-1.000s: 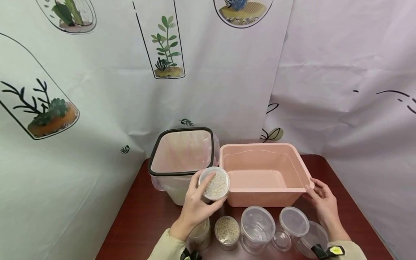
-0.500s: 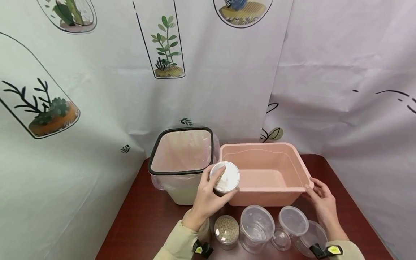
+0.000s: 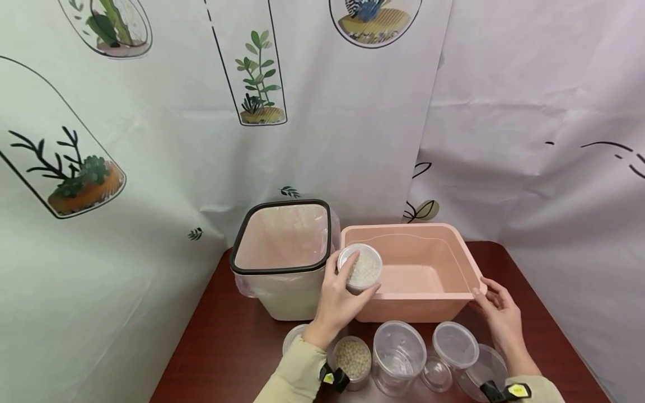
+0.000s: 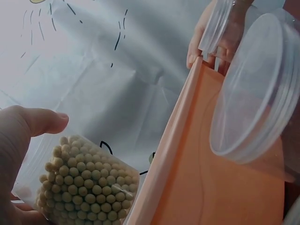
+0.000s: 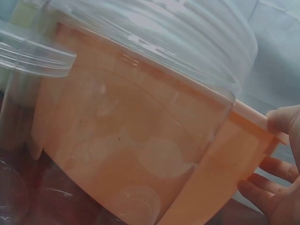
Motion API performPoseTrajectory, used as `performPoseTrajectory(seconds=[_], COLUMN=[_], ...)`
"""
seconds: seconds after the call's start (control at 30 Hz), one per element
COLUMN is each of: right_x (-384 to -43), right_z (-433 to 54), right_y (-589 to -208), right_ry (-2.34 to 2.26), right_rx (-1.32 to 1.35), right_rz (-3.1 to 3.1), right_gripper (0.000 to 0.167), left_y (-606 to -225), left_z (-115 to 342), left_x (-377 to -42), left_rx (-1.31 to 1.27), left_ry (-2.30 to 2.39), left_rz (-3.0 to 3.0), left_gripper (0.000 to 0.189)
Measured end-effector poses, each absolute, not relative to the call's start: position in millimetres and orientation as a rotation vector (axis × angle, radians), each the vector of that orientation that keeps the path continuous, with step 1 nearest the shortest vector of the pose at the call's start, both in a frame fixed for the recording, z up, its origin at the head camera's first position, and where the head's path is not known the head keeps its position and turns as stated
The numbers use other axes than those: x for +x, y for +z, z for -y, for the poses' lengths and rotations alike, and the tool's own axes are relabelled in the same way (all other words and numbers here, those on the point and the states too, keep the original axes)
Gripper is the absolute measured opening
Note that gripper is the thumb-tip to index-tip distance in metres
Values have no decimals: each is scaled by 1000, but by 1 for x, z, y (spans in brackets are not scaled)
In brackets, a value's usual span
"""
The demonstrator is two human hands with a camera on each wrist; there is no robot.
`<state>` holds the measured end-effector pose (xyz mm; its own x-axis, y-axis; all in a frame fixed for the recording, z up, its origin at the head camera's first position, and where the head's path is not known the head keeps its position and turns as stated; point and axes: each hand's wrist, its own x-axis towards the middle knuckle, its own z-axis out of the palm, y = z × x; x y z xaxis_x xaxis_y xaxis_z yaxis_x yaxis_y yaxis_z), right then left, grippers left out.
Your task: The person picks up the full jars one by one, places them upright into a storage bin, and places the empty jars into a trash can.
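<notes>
In the head view my left hand [image 3: 337, 296] grips a clear lidded jar [image 3: 365, 268] over the near left corner of the pink basin [image 3: 413, 309]. Through the wall of that jar [image 4: 89, 180], small round pale beads show in the left wrist view. My right hand [image 3: 501, 322] pinches the basin's near right corner, with the thumb on the rim and fingers against the outer wall in the right wrist view. Between the hands stand a second jar of beads [image 3: 351, 361], a tall clear jar [image 3: 399, 355] and a lidded clear jar [image 3: 456, 346].
A white bin [image 3: 292, 296] with a black rim and a plastic liner stands left of the basin, touching or nearly touching it. Another lidded jar [image 3: 293, 337] is partly behind my left sleeve. Flat clear lids [image 3: 486, 369] lie at the right. A printed cloth [image 3: 353, 157] hangs behind.
My left hand has carried the jar right and slightly away from me, from beside the bin to the basin's near left corner. My right hand has stayed at the basin's corner.
</notes>
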<state>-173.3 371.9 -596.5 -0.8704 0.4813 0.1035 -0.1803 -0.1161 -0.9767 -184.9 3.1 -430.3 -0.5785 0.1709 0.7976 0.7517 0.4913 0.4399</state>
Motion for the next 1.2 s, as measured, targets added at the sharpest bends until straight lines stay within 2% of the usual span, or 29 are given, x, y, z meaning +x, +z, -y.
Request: performPoseTrajectory(seconds=[0.33,0.4,0.6,0.63,0.83,1.07,1.2], right_x=[-182,-175,-168,-171,-152,-175,-182], right_z=[-384,-375,-372,-376,-355,-378,-382], right_y=[-615,-598,-593,-602,-564,-608,-618], right_ry=[2026,2030,2035,2035,2035,2058,2072], right_rx=[-350,-345,-342,-329,-338,-301,-312], right_rz=[1696,1705,1724,1709,1715,1678,1669], right_gripper=[55,54,53,53,49,52,55], left_y=[-434,-434,-439,-441,-451,-459,-463], left_z=[-21,-25,-35,-37,-46,-51,-52], left_x=[-197,-200,-209,-211,-220,-227,-231], left_rx=[-663,-646,-619,-616,-578,-510,-493], left_ry=[-1050,-1054,-1119,-1135,-1155,-1126,-1132], left_rz=[2082,2095,2138,2152,2244,2382,2457], left_gripper=[70,69,68,67,67,66,66])
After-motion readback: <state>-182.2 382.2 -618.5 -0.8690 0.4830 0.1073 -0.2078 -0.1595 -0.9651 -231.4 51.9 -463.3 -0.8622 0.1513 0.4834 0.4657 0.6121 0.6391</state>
